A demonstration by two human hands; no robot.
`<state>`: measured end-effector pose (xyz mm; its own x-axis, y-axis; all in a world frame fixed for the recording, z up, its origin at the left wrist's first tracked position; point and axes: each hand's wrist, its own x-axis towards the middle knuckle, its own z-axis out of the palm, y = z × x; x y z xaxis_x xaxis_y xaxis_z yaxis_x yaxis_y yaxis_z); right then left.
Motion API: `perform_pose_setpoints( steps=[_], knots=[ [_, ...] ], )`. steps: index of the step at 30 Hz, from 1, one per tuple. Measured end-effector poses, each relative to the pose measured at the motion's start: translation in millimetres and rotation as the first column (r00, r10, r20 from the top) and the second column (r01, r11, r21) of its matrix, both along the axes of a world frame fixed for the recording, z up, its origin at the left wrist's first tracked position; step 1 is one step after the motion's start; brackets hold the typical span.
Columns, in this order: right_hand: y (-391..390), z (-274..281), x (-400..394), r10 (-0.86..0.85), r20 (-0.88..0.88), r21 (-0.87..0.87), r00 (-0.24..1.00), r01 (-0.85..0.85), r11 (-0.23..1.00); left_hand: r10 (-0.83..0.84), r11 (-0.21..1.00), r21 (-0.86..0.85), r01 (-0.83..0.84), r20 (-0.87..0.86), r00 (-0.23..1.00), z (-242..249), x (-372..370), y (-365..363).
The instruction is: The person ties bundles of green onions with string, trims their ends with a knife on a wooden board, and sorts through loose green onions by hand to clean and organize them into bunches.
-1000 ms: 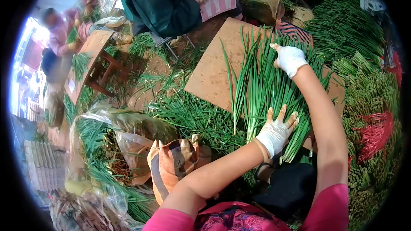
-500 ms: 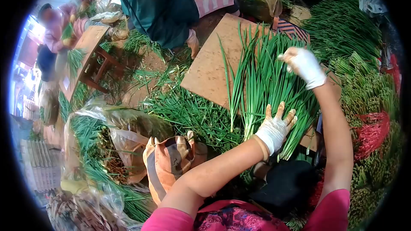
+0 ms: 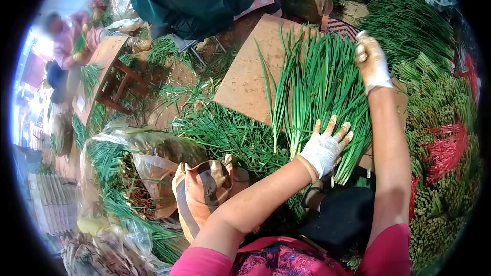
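Long green stalks with pale lower ends (image 3: 327, 79) lie fanned across a tan board (image 3: 250, 71). My left hand (image 3: 326, 148), in a whitish glove, rests palm down on the lower part of the stalks with its fingers spread. Above the right edge of the pile is my right hand (image 3: 372, 60), also gloved, its fingers curled together near the leaf tips. Whether anything is inside those fingers is too small to make out.
Stacked bundles (image 3: 440, 174) with red ties (image 3: 447, 151) stand at the right. A plastic bag of stalks (image 3: 110, 163) sits at lower left. A person in dark green (image 3: 189, 5) sits at the top; others work at a table (image 3: 105, 66) far left.
My right hand has moved slightly right and up, away from the leaves. My left hand stays spread on the stalks. The person in green has leaned, and one arm now reaches toward their lap.
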<state>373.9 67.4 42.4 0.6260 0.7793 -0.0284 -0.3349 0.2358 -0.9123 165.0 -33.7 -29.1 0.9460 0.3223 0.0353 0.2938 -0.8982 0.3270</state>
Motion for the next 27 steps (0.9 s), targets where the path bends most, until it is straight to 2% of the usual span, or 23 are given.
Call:
perform_pose_setpoints(
  steps=[1,2,3,6,8,10,12,14,16,18,19,20,22,24,25,26,27],
  knots=[
    [0.3,10.1,13.9,0.043,0.025,0.048,0.999,-0.044,0.998,0.002,1.0,0.007,-0.002,0.002,1.0,-1.7,0.6,-0.1],
    [0.8,15.6,23.7,-0.065,-0.055,0.091,0.996,0.07,0.993,-0.003,1.0,0.003,0.003,-0.004,1.0,-3.0,1.1,-0.8],
    [-2.4,24.7,35.3,-0.094,-0.077,0.107,0.993,0.102,0.989,-0.007,1.0,-0.002,0.007,-0.01,1.0,-2.5,1.0,-0.7],
    [-15.6,45.1,57.3,-0.102,0.06,0.183,0.993,0.09,0.979,-0.007,1.0,-0.011,0.006,-0.014,1.0,0.1,1.2,1.0],
    [-19.6,62.2,47.9,-0.155,0.018,0.122,0.988,0.151,0.981,-0.005,1.0,-0.009,0.005,-0.022,1.0,0.1,2.7,0.3],
    [-32.7,72.0,58.4,-0.025,0.013,0.202,1.0,0.022,0.979,-0.004,1.0,-0.016,0.004,-0.004,1.0,-2.5,3.5,0.4],
    [-50.0,85.6,70.0,0.109,-0.037,0.353,0.993,-0.089,0.931,-0.007,1.0,-0.027,0.007,-0.003,1.0,-1.3,1.3,2.3],
    [-67.1,107.0,66.3,0.194,-0.018,0.423,0.981,-0.169,0.89,0.005,1.0,-0.016,-0.005,-0.018,1.0,5.3,-2.3,4.6],
    [-81.7,126.9,54.9,0.18,0.054,0.446,0.982,-0.185,0.876,0.027,0.999,-0.032,-0.027,0.003,1.0,14.7,-10.1,8.2],
    [-95.2,141.6,50.0,0.184,0.055,0.422,0.981,-0.19,0.886,0.079,0.996,-0.056,-0.068,0.241,0.967,21.4,-23.2,12.1],
    [-99.2,146.2,51.7,0.274,0.067,0.435,0.959,-0.276,0.857,0.129,0.988,-0.121,-0.094,0.325,0.937,22.7,-29.9,16.1],
    [-106.0,147.7,48.6,0.292,0.074,0.43,0.954,-0.294,0.853,0.183,0.976,-0.186,-0.115,0.402,0.897,24.4,-36.2,21.8],
    [-116.9,151.4,20.1,0.333,0.085,0.425,0.939,-0.336,0.841,0.268,0.938,-0.337,-0.078,0.563,0.782,23.9,-41.9,35.6],
    [-125.9,146.6,-7.3,0.311,0.042,0.402,0.949,-0.301,0.865,0.329,0.914,-0.403,-0.038,0.685,0.65,38.3,-41.6,38.4],
    [-132.1,139.9,-16.3,0.342,-0.037,0.434,0.939,-0.293,0.852,0.335,0.916,-0.397,-0.052,0.691,0.641,46.7,-39.5,33.3],
    [-134.1,130.1,-28.1,0.388,-0.123,0.475,0.913,-0.289,0.831,0.247,0.947,-0.322,-0.012,0.702,0.668,53.0,-37.8,30.2],
    [-145.9,119.3,-24.9,0.467,-0.086,0.478,0.88,-0.375,0.794,0.244,0.939,-0.342,-0.026,0.612,0.752,59.5,-33.7,21.8]
  ],
)
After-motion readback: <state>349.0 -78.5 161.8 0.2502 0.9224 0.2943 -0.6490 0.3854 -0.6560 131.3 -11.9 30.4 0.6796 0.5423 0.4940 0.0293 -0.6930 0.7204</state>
